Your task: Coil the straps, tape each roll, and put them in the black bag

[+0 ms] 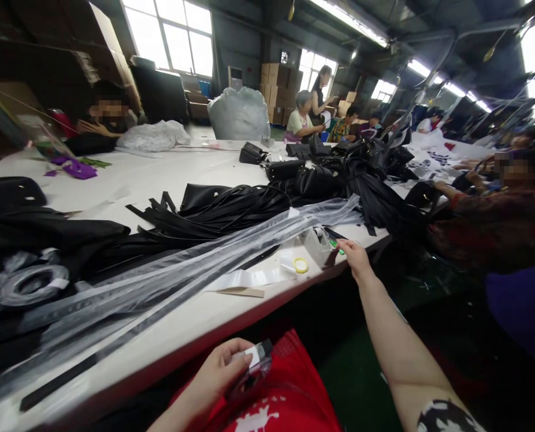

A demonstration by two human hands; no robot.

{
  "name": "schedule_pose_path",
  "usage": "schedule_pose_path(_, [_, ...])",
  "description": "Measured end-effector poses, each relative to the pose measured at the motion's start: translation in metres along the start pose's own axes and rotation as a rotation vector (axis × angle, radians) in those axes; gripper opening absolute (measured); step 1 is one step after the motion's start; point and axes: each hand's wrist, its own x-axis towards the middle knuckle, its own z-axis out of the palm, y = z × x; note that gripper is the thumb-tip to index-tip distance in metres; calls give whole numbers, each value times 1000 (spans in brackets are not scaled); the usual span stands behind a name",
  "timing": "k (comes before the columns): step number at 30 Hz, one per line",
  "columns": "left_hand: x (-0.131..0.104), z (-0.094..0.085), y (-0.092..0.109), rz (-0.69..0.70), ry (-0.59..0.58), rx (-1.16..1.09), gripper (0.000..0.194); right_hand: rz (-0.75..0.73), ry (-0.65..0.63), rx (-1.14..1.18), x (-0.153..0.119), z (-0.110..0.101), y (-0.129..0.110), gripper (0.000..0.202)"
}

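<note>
Low in front of my red apron point(289, 384), my left hand point(222, 366) is closed around a small coiled black strap in clear plastic point(263, 354), with a white band across it. Part of the coil is hidden by my fingers. My right arm stretches out to the table's front edge, where my right hand point(355, 257) has its fingertips pinched together at the end of a grey tape dispenser point(318, 246). Something green point(339, 246) shows right by those fingertips. What they grip is too small to make out.
Long straps in clear plastic point(182, 255) run along the white table point(159, 168). Behind them lie black straps point(231, 210) and black bags point(316, 180). Wrapped coils point(31, 285) sit at left; a yellow ring point(300, 265) lies near the dispenser. Several people sit around the table.
</note>
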Motion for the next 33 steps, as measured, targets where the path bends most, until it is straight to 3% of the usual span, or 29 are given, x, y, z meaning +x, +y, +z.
schedule_pose_path(6, [11,1,-2,44,-8,-37,55,174,-50,-83,-39,-14,29,25])
schedule_pose_path(9, [17,5,3,105,41,-14,54,192,-97,-94,-61,-7,25,26])
schedule_pose_path(12, [19,12,11,200,132,33,52,135,-243,-25,-96,15,-3,32])
schedule_pose_path(16, [23,19,18,282,248,73,45,41,-562,281,-162,52,-62,35])
schedule_pose_path(20, [25,21,15,333,331,87,40,85,-765,454,-209,77,-101,35])
schedule_pose_path(26, [20,15,11,387,401,147,33,141,-829,393,-222,100,-99,41])
schedule_pose_path(31, [19,12,9,359,305,15,30,173,-800,353,-222,105,-95,43])
schedule_pose_path(33, [21,12,9,360,323,-10,33,153,-785,312,-223,106,-98,44])
